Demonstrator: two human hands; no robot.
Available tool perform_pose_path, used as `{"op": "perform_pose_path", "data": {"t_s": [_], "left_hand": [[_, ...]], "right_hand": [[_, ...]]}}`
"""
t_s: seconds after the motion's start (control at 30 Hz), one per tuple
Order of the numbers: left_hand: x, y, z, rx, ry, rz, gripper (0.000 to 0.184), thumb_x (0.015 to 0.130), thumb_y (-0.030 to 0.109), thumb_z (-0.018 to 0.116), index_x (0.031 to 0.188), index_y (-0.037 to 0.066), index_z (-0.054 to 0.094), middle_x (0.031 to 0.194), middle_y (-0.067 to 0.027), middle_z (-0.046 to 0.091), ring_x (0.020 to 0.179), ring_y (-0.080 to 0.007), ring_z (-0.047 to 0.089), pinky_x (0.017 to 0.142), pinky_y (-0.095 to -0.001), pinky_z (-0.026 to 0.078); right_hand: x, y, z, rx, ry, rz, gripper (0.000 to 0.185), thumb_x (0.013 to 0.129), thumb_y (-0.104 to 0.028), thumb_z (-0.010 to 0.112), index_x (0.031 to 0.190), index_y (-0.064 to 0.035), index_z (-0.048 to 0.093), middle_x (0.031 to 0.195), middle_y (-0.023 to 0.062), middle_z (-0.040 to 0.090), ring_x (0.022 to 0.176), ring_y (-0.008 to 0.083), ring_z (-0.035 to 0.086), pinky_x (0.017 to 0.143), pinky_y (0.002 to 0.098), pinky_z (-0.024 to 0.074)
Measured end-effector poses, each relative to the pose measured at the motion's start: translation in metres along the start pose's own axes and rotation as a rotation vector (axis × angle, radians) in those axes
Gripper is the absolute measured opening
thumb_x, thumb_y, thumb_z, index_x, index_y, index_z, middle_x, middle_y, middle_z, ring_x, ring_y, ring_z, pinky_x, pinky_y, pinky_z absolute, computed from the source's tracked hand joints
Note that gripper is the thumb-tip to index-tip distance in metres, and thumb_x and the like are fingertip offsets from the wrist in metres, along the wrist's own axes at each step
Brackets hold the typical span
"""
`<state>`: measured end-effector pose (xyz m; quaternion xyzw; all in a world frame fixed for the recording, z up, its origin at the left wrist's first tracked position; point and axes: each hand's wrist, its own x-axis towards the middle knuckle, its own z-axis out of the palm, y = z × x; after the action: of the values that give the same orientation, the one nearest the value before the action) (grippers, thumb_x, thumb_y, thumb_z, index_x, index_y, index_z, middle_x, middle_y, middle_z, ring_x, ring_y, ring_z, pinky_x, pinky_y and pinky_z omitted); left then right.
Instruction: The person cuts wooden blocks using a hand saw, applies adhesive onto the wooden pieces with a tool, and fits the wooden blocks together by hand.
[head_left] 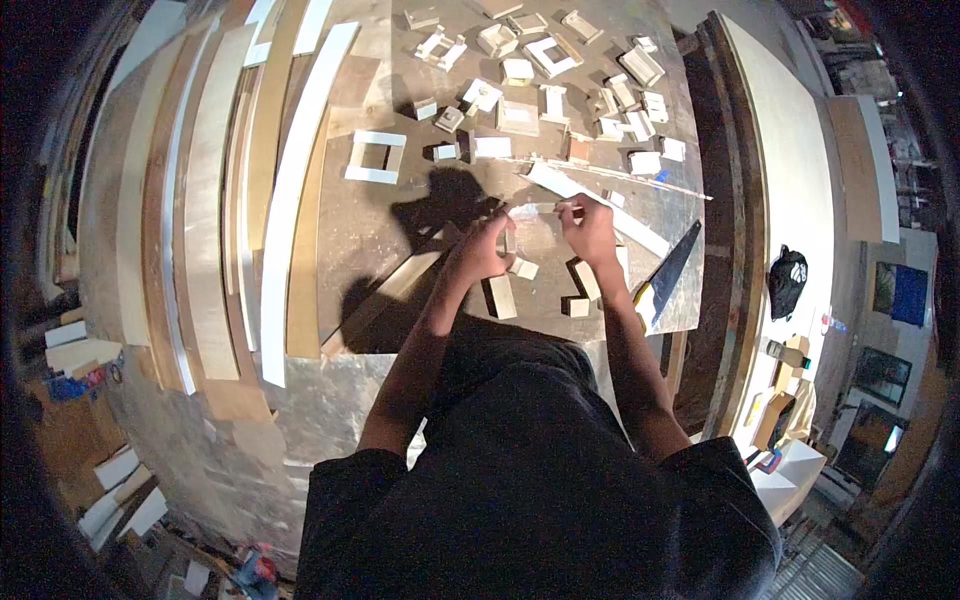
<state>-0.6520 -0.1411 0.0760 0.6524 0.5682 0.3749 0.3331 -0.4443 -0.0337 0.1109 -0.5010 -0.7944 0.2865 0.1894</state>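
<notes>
My left hand is curled over the worktable, fingers bent towards the thumb around a small pale piece that is hard to make out. To its right, my right hand is closed in a pinch, and whatever sits between its fingertips is too small to name. A pale wooden block stands just below my left hand, with a smaller wood piece beside it. Under my right wrist lies another small block. A long white strip runs diagonally behind my right hand.
A handsaw lies at the table's right edge. Several small wooden assemblies cover the far side, near a white-and-wood frame. Long boards are stacked at left. A pale panel with a black cap stands at right.
</notes>
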Motion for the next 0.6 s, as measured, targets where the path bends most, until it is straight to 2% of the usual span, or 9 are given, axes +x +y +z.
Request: {"op": "perform_pose_path", "data": {"t_s": [0.07, 0.1, 0.17, 0.2, 0.3, 0.33, 0.4, 0.5, 0.6], "left_hand": [[-0.003, 0.023, -0.011, 0.058, 0.015, -0.164, 0.051, 0.067, 0.010, 0.083, 0.112, 0.001, 0.061, 0.104, -0.0191, 0.069, 0.094, -0.0349, 0.069, 0.085, -0.0419, 0.054], [-0.006, 0.021, -0.009, 0.059, 0.015, -0.161, 0.051, 0.067, 0.010, 0.083, 0.112, 0.001, 0.061, 0.104, -0.0191, 0.069, 0.094, -0.0349, 0.069, 0.085, -0.0419, 0.054], [-0.011, 0.017, -0.008, 0.002, 0.201, -0.204, 0.052, 0.070, 0.010, 0.084, 0.116, 0.000, 0.062, 0.104, -0.0156, 0.070, 0.091, -0.0249, 0.070, 0.082, -0.0364, 0.056], [-0.014, 0.024, -0.015, 0.003, 0.201, -0.202, 0.052, 0.070, 0.010, 0.084, 0.116, 0.000, 0.062, 0.104, -0.0156, 0.070, 0.091, -0.0249, 0.070, 0.082, -0.0364, 0.056], [-0.027, 0.063, -0.043, -0.705, 0.335, -0.175, 0.049, 0.072, 0.007, 0.086, 0.114, 0.001, 0.063, 0.107, -0.0086, 0.070, 0.096, -0.0143, 0.067, 0.082, -0.0290, 0.055], [-0.031, 0.080, -0.051, -0.702, 0.337, -0.175, 0.049, 0.072, 0.007, 0.086, 0.114, 0.001, 0.063, 0.107, -0.0086, 0.070, 0.096, -0.0143, 0.067, 0.082, -0.0290, 0.055], [-0.039, 0.121, -0.069, -0.993, 0.386, -0.197, 0.051, 0.069, 0.005, 0.088, 0.114, 0.000, 0.063, 0.105, -0.0079, 0.070, 0.095, -0.0178, 0.067, 0.084, -0.0308, 0.055], [-0.046, 0.162, -0.078, -1.104, 0.397, -0.124, 0.057, 0.066, 0.007, 0.089, 0.116, 0.000, 0.062, 0.107, -0.0071, 0.068, 0.098, -0.0183, 0.065, 0.088, -0.0325, 0.052], [-0.053, 0.188, -0.081, -1.190, 0.368, -0.108, 0.064, 0.062, 0.017, 0.092, 0.117, 0.000, 0.063, 0.110, -0.0063, 0.066, 0.103, -0.0172, 0.063, 0.090, -0.0324, 0.050]], "right_hand": [[-0.007, 0.008, -0.008, 0.342, 0.118, 0.075, 0.008, 0.087, -0.003, 0.065, 0.083, 0.0030, 0.068, 0.073, 0.0151, 0.071, 0.066, 0.0220, 0.071, 0.062, 0.0325, 0.0555], [-0.013, -0.005, -0.023, 0.486, 0.092, 0.201, 0.011, 0.088, -0.002, 0.065, 0.079, 0.0040, 0.066, 0.071, 0.0095, 0.070, 0.067, 0.0147, 0.069, 0.062, 0.0294, 0.0546], [-0.026, -0.016, -0.048, 0.717, 0.103, 0.245, 0.013, 0.091, -0.002, 0.064, 0.079, 0.0030, 0.060, 0.081, 0.0141, 0.071, 0.075, 0.0201, 0.072, 0.064, 0.0306, 0.0585], [-0.036, -0.038, -0.065, 0.887, 0.126, 0.277, 0.014, 0.092, -0.002, 0.064, 0.080, 0.0021, 0.058, 0.084, 0.0165, 0.071, 0.077, 0.0230, 0.073, 0.065, 0.0319, 0.0601], [-0.067, -0.080, -0.099, 0.904, 0.176, 0.183, 0.016, 0.095, -0.005, 0.063, 0.083, 0.0028, 0.057, 0.088, 0.0169, 0.068, 0.082, 0.0273, 0.073, 0.066, 0.0347, 0.0622], [-0.077, -0.096, -0.109, 0.906, 0.174, 0.181, 0.016, 0.095, -0.005, 0.063, 0.083, 0.0028, 0.057, 0.088, 0.0169, 0.068, 0.082, 0.0273, 0.073, 0.066, 0.0347, 0.0622], [-0.095, -0.126, -0.128, 0.857, 0.256, -0.043, 0.013, 0.089, 0.001, 0.067, 0.082, 0.0002, 0.057, 0.092, 0.0248, 0.070, 0.080, 0.0259, 0.074, 0.066, 0.0337, 0.0619], [-0.112, -0.154, -0.154, 0.488, 0.351, -0.379, 0.019, 0.075, 0.005, 0.078, 0.077, -0.0003, 0.059, 0.088, 0.0234, 0.073, 0.078, 0.0256, 0.074, 0.066, 0.0324, 0.0605], [-0.124, -0.166, -0.173, 0.325, 0.387, -0.607, 0.019, 0.073, 0.006, 0.079, 0.074, 0.0046, 0.060, 0.082, 0.0210, 0.072, 0.076, 0.0295, 0.075, 0.069, 0.0376, 0.0628]]}}
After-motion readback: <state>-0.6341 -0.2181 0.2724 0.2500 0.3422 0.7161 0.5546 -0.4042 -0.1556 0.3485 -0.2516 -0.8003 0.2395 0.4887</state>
